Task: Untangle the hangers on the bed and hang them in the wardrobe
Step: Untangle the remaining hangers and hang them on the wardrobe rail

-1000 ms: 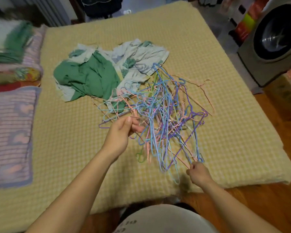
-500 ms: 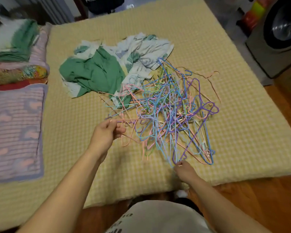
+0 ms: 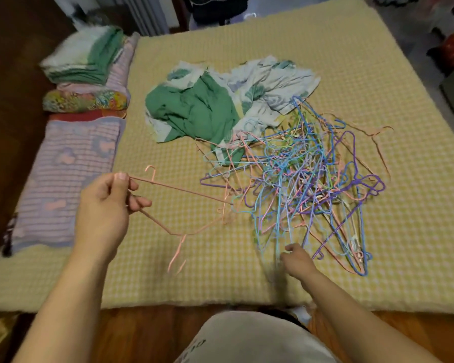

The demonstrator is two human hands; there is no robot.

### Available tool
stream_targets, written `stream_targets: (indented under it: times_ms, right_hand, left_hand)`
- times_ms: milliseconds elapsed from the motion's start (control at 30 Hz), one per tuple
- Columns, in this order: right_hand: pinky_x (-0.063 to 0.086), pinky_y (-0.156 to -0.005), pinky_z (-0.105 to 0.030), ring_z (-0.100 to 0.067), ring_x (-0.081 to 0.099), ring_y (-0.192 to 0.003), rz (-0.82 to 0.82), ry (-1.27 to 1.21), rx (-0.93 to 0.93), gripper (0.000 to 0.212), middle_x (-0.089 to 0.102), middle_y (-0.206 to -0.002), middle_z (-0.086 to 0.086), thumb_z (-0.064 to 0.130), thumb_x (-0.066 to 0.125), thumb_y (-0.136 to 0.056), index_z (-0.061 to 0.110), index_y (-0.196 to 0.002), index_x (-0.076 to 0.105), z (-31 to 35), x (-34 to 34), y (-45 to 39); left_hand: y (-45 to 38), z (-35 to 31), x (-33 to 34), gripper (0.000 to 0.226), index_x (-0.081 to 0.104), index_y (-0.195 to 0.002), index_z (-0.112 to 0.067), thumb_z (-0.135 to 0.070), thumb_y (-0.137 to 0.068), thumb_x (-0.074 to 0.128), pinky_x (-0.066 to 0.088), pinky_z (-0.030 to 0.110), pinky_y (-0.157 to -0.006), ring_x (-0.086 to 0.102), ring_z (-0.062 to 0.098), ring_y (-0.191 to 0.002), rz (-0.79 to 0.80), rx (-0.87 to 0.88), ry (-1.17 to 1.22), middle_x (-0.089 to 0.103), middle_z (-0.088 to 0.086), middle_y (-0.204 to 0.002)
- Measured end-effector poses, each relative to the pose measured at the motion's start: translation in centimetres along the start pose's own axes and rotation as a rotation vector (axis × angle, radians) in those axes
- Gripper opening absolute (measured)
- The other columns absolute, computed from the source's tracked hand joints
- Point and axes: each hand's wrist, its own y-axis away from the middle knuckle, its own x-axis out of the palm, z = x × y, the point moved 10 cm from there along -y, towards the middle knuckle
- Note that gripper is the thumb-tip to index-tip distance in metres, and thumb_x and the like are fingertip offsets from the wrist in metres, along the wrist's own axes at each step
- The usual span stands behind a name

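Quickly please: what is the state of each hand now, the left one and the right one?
Left hand: closed, holding a thin pink wire hanger by one end.
Right hand: closed, pinching strands at the near edge of the tangled pile of coloured wire hangers.

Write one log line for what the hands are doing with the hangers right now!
left hand: holds pink hanger, partly out of pile | right hand: pinching hanger pile near edge | bed
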Motion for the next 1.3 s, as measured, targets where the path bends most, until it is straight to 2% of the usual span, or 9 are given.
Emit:
stream_targets:
  times_ms: [167,233,333,500,767,900,1000,1100,1300]
  right_hand:
    - [0.033,-0.060,-0.030,-0.023,0.047,-0.068,0.040,-0.005,-0.060,0.002,0.052,-0.070,-0.003,0.012,0.055,-0.081,0.014,-0.083,0.056,2.8,2.5,1.1]
    - [0.034,-0.060,-0.030,-0.022,0.047,-0.065,0.070,0.004,-0.097,0.014,0.049,-0.066,-0.001,0.010,0.054,-0.082,0.019,-0.072,0.051,4.5,3.6,1.8]
    - [0.036,-0.061,-0.032,-0.021,0.047,-0.066,0.095,0.001,-0.132,0.016,0.049,-0.067,-0.001,0.009,0.052,-0.083,0.020,-0.071,0.050,6.2,4.9,2.4]
    - [0.037,-0.064,-0.034,-0.022,0.047,-0.067,0.082,0.035,-0.169,0.018,0.051,-0.073,-0.004,0.022,0.045,-0.092,0.016,-0.077,0.052,6.7,4.8,3.5]
    - [0.039,-0.063,-0.033,-0.023,0.053,-0.070,0.017,0.062,-0.099,0.020,0.056,-0.077,-0.005,0.027,0.047,-0.096,0.014,-0.085,0.058,3.2,1.9,5.2]
    - [0.041,-0.062,-0.034,-0.023,0.055,-0.070,0.019,0.024,-0.092,0.017,0.057,-0.079,-0.005,0.026,0.050,-0.093,0.014,-0.082,0.057,3.2,2.3,6.5]
    - [0.043,-0.061,-0.032,-0.019,0.057,-0.069,0.094,-0.148,-0.129,0.015,0.058,-0.082,-0.003,0.024,0.052,-0.096,0.014,-0.089,0.060,6.8,5.0,8.8]
    - [0.043,-0.067,-0.030,-0.017,0.057,-0.076,0.127,-0.210,-0.250,0.007,0.059,-0.090,-0.002,0.018,0.053,-0.096,0.018,-0.097,0.061,12.4,7.9,10.5]
    - [0.045,-0.098,-0.038,-0.023,0.054,-0.119,0.299,-0.121,-0.260,0.064,0.053,-0.126,0.006,0.042,0.057,-0.095,0.023,-0.151,0.033,18.4,15.3,14.2]
  left_hand:
    - [0.9,0.6,-0.1,0.033,0.059,-0.082,-0.015,-0.024,-0.107,0.040,0.055,0.046,-0.078,0.070,0.021,-0.063,0.099,0.033,0.002,0.055,0.002,-0.053]
    - [1.6,-0.9,0.7,0.030,0.059,-0.084,-0.013,-0.024,-0.106,0.042,0.053,0.038,-0.076,0.069,0.020,-0.067,0.217,0.191,-0.105,0.057,0.002,-0.059]
    - [2.8,-3.3,2.7,0.028,0.062,-0.081,-0.011,-0.023,-0.103,0.047,0.044,0.018,-0.067,0.061,0.008,-0.068,0.380,0.483,-0.358,0.058,-0.007,-0.067]
    - [2.1,-0.8,7.3,0.025,0.062,-0.081,-0.009,-0.021,-0.100,0.053,0.037,0.007,-0.064,0.054,-0.009,-0.067,0.507,0.631,-0.454,0.054,-0.017,-0.069]
    - [0.1,3.9,11.3,0.031,0.063,-0.082,-0.007,-0.027,-0.101,0.049,0.049,0.038,-0.064,0.054,0.003,-0.064,0.386,0.610,-0.370,0.061,-0.009,-0.072]
    - [0.5,2.8,8.7,0.028,0.063,-0.087,-0.011,-0.028,-0.102,0.045,0.052,0.038,-0.063,0.060,0.012,-0.065,0.268,0.602,-0.326,0.064,-0.004,-0.073]
    - [1.6,2.1,2.1,0.030,0.062,-0.087,-0.012,-0.025,-0.105,0.042,0.050,0.028,-0.068,0.066,0.010,-0.072,0.057,0.493,-0.156,0.063,0.000,-0.072]
    - [1.1,5.9,-4.5,0.029,0.055,-0.088,-0.018,-0.027,-0.108,0.036,0.058,0.036,-0.073,0.074,0.022,-0.080,-0.171,0.125,0.166,0.061,0.010,-0.066]
    - [1.3,17.1,-12.5,0.024,0.048,-0.094,-0.015,-0.022,-0.107,0.029,0.061,0.047,-0.070,0.073,0.024,-0.077,-0.423,-0.468,0.633,0.057,0.008,-0.069]
